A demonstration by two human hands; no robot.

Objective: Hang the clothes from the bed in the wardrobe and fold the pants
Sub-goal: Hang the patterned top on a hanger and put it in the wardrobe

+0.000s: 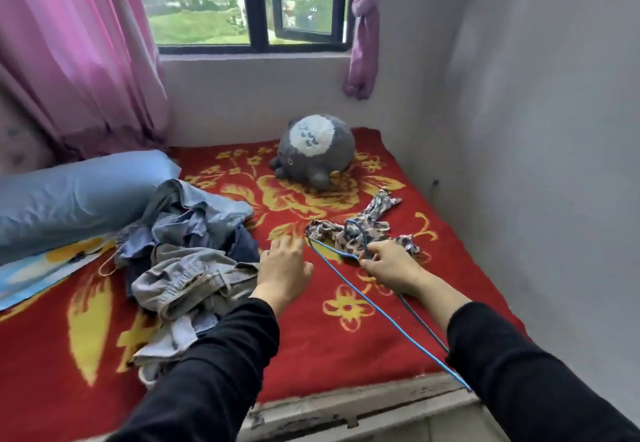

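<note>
A blue wire hanger (374,306) lies slanted across the red flowered blanket (311,348), its hook up by a crumpled patterned garment (360,230). My right hand (388,263) pinches the hanger near its neck, at the garment's near edge. Beside it, my left hand (284,268) hovers with fingers spread, holding nothing, just left of the garment. A heap of blue and grey clothes (187,254), with pale denim on top, sits to the left of my left hand. The wardrobe is out of view.
A grey plush toy (317,150) sits at the back of the bed. A blue pillow (76,195) lies on the left. Pink curtains (76,53) and a window (242,1) are behind; a grey wall (536,129) bounds the right side.
</note>
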